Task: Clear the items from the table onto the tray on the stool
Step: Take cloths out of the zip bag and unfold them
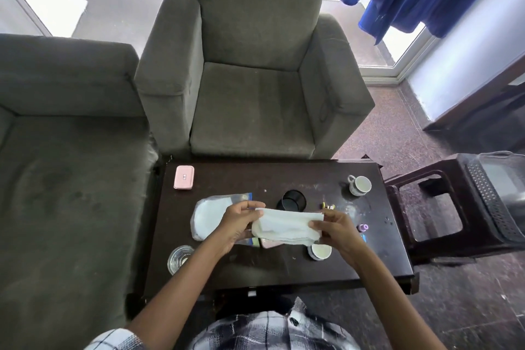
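Both hands hold a folded white cloth a little above the dark table. My left hand grips its left end and my right hand pinches its right end. Under the left hand lies a clear zip bag with white pads inside. On the table also stand a pink case, a black cup, a white teacup, a small white bowl and a glass. The grey tray rests on the brown stool at the right.
Small bits and a purple cap lie near my right hand. A grey armchair stands behind the table and a grey sofa lies along its left side. The floor is open on the right front.
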`<move>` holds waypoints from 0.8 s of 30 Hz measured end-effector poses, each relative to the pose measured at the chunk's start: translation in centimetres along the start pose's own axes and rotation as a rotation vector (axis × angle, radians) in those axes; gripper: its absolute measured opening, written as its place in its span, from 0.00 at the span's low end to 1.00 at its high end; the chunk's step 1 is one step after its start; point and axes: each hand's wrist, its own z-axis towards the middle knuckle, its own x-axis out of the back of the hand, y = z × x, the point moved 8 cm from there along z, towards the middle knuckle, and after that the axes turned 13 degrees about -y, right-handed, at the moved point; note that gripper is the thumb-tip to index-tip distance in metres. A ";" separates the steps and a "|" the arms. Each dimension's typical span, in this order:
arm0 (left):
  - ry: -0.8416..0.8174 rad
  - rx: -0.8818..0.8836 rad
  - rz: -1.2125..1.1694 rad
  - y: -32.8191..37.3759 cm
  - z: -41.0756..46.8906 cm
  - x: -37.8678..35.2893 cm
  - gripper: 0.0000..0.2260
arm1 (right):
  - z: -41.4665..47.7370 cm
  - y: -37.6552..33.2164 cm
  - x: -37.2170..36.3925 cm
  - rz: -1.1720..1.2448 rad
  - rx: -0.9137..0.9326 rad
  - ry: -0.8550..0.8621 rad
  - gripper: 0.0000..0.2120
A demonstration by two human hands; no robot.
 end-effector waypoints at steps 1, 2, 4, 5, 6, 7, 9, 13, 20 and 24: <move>0.029 0.004 -0.030 0.0 0.4 -0.1 0.06 | 0.6 0.3 1.2 0.016 -0.015 0.038 0.07; 0.052 0.010 -0.055 0.0 0.8 -0.3 0.06 | 1.2 0.6 2.6 0.035 -0.022 0.089 0.07; 0.081 0.019 -0.063 0.2 1.5 -0.6 0.07 | 2.4 0.6 5.2 0.037 -0.028 0.190 0.08; 0.090 0.025 -0.059 0.3 1.8 -0.9 0.07 | 3.2 0.5 6.4 0.021 -0.031 0.231 0.09; 0.101 0.035 -0.057 0.3 2.2 -1.0 0.08 | 4.0 0.4 7.4 0.008 -0.033 0.270 0.09; 0.114 0.045 -0.052 0.4 2.6 -1.2 0.08 | 5.0 0.5 8.4 -0.011 -0.044 0.303 0.09; 0.138 0.075 -0.015 0.5 3.4 -1.4 0.08 | 7.7 1.1 9.5 -0.068 -0.074 0.364 0.08; 0.173 0.139 0.068 0.3 5.2 -1.0 0.08 | 12.8 1.9 9.3 -0.348 -0.102 0.373 0.11; 0.244 0.204 0.075 -0.8 6.7 -0.3 0.08 | 18.4 4.5 7.3 -0.596 -0.196 0.232 0.19; 0.262 0.230 0.080 -1.4 6.4 -0.2 0.09 | 19.3 6.0 7.3 -0.635 -0.245 0.180 0.19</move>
